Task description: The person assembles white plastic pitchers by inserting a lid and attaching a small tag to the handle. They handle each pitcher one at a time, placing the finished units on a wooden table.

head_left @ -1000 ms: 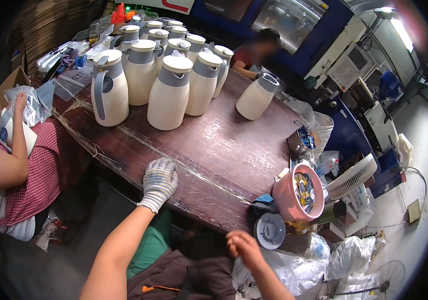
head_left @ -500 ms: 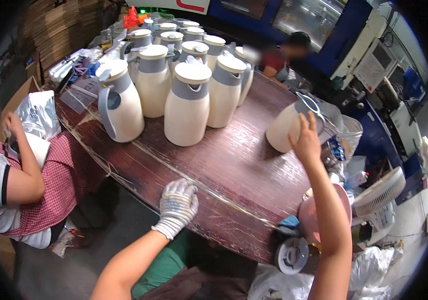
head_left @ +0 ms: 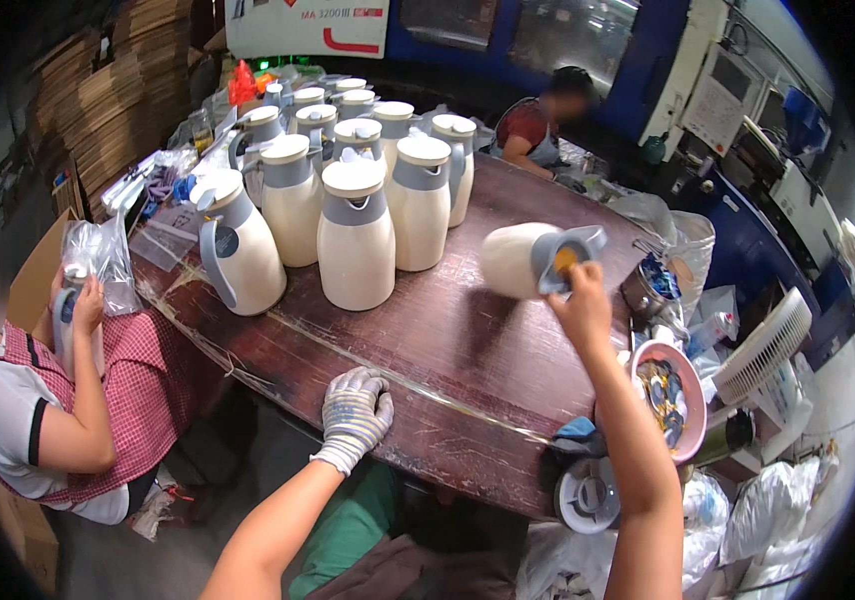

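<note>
My bare right hand [head_left: 586, 308] grips a cream and grey vacuum jug [head_left: 514, 258] by its grey top part. This jug is tipped onto its side over the table, its lidless mouth facing me with something orange-yellow inside. My left hand [head_left: 358, 412], in a striped work glove, rests on the near edge of the dark wooden table [head_left: 448, 345], holding nothing, its fingers laid on the wood. Several more cream jugs with grey collars and lids stand upright in a group; the nearest jug [head_left: 357, 245] is beyond my left hand.
A pink bowl [head_left: 693, 410] of small parts lies at right, beside a metal pot [head_left: 651, 285] and a white fan [head_left: 763, 345]. A round grey-white part [head_left: 588, 495] sits near my right forearm. A co-worker [head_left: 68, 420] handles a jug at left; another person [head_left: 533, 135] sits across.
My right hand has brought the jug left and tipped it over, so its mouth now faces me. The left hand stays on the table edge. The left co-worker's hands now hold a jug with clear plastic.
</note>
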{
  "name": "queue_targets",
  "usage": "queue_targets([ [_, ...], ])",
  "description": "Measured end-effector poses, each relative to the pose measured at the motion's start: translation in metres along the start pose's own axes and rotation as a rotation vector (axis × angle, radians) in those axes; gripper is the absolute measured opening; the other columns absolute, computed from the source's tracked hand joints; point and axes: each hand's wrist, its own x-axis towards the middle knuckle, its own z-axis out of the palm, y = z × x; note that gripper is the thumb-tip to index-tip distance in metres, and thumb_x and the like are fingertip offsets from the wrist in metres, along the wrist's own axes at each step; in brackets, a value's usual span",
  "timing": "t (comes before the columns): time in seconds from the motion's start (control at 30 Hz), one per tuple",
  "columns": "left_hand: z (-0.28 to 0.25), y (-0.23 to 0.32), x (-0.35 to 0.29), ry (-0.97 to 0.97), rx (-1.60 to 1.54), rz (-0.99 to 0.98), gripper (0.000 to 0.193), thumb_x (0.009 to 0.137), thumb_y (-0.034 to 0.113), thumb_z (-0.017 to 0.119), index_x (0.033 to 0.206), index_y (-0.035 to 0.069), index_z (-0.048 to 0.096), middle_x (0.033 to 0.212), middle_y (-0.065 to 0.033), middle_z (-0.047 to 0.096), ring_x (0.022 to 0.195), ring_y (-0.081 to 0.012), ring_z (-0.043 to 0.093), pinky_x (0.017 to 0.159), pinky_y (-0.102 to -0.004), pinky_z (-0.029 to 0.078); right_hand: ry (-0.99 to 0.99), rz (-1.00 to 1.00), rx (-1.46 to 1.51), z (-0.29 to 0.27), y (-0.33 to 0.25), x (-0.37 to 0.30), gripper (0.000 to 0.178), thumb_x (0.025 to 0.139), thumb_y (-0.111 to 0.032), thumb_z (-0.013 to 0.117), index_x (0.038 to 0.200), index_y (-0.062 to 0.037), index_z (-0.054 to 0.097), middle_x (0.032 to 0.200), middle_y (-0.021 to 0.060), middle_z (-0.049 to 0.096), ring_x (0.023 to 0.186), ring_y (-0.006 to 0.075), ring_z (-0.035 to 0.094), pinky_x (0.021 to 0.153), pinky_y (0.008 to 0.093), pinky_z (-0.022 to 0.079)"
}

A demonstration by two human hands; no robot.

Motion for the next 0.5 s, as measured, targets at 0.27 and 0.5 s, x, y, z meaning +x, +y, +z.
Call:
queue_targets([
  [0.27, -0.031, 0.047, -0.021, -0.587, -1.231, -0.349, 0.034, 0.085, 0.022, 0.071, 0.113, 0.005, 0.062, 0.106, -0.0036, 0.065, 0.096, -0.0158, 0.06, 0.089, -0.0332, 0.05, -0.064, -0.332, 0.502, -0.161, -0.061, -0.269, 0.048, 0.059, -0.038, 0.088, 0.091, -0.01, 0.066, 0.09, 0.0116, 0.061, 0.085, 0.0305, 0.061, 0.072, 0.0398, 0.051],
  [0.5, -0.043, 0.111, -0.09, -1.105, -0.92, -0.493, 0.027, 0.085, 0.016, 0.07, 0.109, 0.004, 0.067, 0.09, -0.0017, 0.069, 0.081, -0.0101, 0.06, 0.075, -0.0274, 0.05, -0.257, 0.141, 0.436, -0.163, -0.032, -0.431, 0.039, 0.071, -0.019, 0.079, 0.107, -0.0082, 0.067, 0.112, 0.0135, 0.063, 0.095, 0.0293, 0.065, 0.082, 0.037, 0.052],
])
